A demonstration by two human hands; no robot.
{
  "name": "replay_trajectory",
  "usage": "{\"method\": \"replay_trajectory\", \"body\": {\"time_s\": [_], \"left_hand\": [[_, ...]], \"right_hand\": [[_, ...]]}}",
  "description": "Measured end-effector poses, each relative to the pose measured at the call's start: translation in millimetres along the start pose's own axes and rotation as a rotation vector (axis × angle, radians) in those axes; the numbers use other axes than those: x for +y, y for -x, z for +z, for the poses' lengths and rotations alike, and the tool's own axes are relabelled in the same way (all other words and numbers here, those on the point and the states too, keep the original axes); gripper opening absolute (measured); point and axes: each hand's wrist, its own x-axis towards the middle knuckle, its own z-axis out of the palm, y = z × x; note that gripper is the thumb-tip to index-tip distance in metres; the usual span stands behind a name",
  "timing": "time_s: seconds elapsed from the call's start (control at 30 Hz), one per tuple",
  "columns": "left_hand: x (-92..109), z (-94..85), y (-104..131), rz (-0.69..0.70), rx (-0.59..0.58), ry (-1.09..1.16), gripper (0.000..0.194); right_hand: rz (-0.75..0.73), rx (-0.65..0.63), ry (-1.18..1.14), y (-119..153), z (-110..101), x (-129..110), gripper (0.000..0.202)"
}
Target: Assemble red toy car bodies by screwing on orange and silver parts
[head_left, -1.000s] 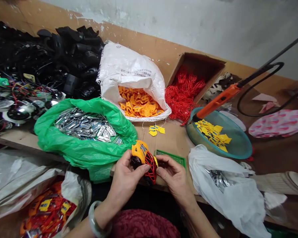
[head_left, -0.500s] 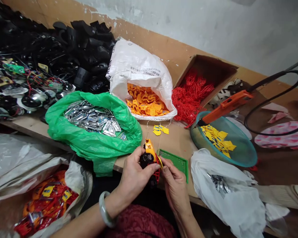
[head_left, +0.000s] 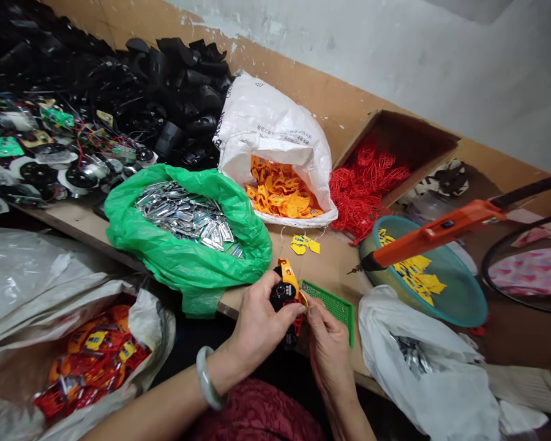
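Observation:
My left hand (head_left: 257, 324), with a bangle at its wrist, is closed around a black, orange and red assembly (head_left: 283, 293). The fingers of my right hand (head_left: 327, 334) pinch a small yellow piece (head_left: 304, 300) against the right side of that assembly. Just behind the right hand lies a green mesh tray (head_left: 335, 305). Some yellow pieces (head_left: 305, 244) rest on the table beyond my hands, in front of a white sack (head_left: 275, 119) of orange parts. A green bag (head_left: 188, 275) of metal pieces stands to the left.
An orange electric screwdriver (head_left: 436, 236) hangs over a teal bowl (head_left: 468, 300) of yellow pieces. A white bag (head_left: 386, 324) sits at right, red parts (head_left: 358, 190) spill from a box, and black housings (head_left: 183, 92) are piled back left. A sack (head_left: 165, 331) of red-orange parts is lower left.
The view has shifted, so most things appear slightly farther right. The orange screwdriver has swung nearer and now hangs lower over the bowl. Both hands keep their hold on the assembly and yellow piece.

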Motion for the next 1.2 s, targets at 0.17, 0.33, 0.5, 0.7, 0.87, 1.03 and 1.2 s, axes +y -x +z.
{"method": "replay_trajectory", "body": {"time_s": [0.17, 0.33, 0.5, 0.7, 0.87, 1.03, 1.2], "left_hand": [[-1.8, -2.4, -0.2, -0.039, 0.004, -0.022, 0.021], [-2.7, -4.4, -1.1, -0.072, 0.016, -0.017, 0.019], [-2.9, -5.0, -0.5, -0.098, 0.029, 0.064, 0.020], [-7.3, -6.3, -0.4, -0.166, 0.066, 0.371, 0.027], [-16.7, -5.3, -0.7, -0.240, 0.082, 0.634, 0.039], [-17.8, -0.4, 4.8, -0.302, 0.034, 0.719, 0.048], [-13.7, 4.6, 6.3, -0.331, 0.012, 0.648, 0.059]], "right_hand": [[-0.031, -0.014, 0.056, 0.3, 2.5, -3.2, 0.029], [-0.080, -0.013, 0.121, 2.1, 5.7, -8.1, 0.029], [-0.153, -0.011, 0.222, 5.0, 7.2, -12.5, 0.029], [-0.258, -0.004, 0.295, 10.4, 10.6, -11.9, 0.032], [-0.334, -0.007, 0.302, 12.8, 19.4, -10.5, 0.041], [-0.511, 0.066, 0.382, 14.4, 24.9, -8.2, 0.046], [-0.579, 0.108, 0.434, 17.6, 25.2, -3.6, 0.051]]}}
